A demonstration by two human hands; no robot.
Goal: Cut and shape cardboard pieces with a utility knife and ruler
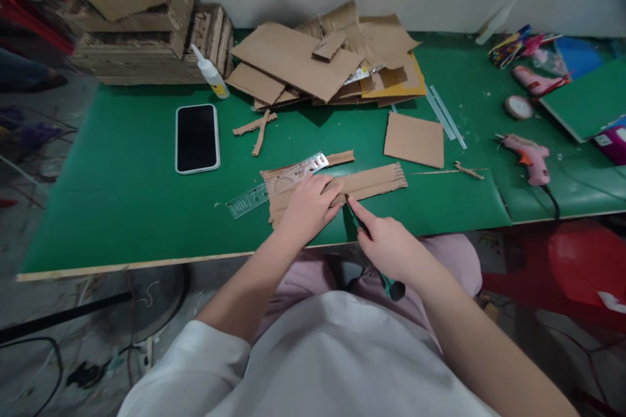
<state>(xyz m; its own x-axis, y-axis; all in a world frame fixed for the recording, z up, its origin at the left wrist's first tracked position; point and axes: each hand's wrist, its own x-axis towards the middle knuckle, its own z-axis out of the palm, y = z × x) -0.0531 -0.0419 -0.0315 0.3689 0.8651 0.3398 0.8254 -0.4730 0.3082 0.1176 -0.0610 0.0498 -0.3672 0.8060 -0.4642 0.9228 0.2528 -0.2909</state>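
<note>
My left hand [308, 205] presses flat on a long strip of corrugated cardboard [376, 181] lying on the green table [122, 195] near its front edge. A clear plastic ruler [254, 197] lies slanted under and across the strip's left part. My right hand [388, 244] grips a green-handled craft knife [391, 287], forefinger stretched along it, the tip touching the cardboard just right of my left fingers.
A phone [197, 138] lies face up at left. A glue bottle [211, 73] and stacked cardboard boxes [141, 26] stand at back left, loose cardboard sheets [303, 58] behind. A cardboard square [415, 139], a pink glue gun [528, 158] and tape [518, 107] lie at right.
</note>
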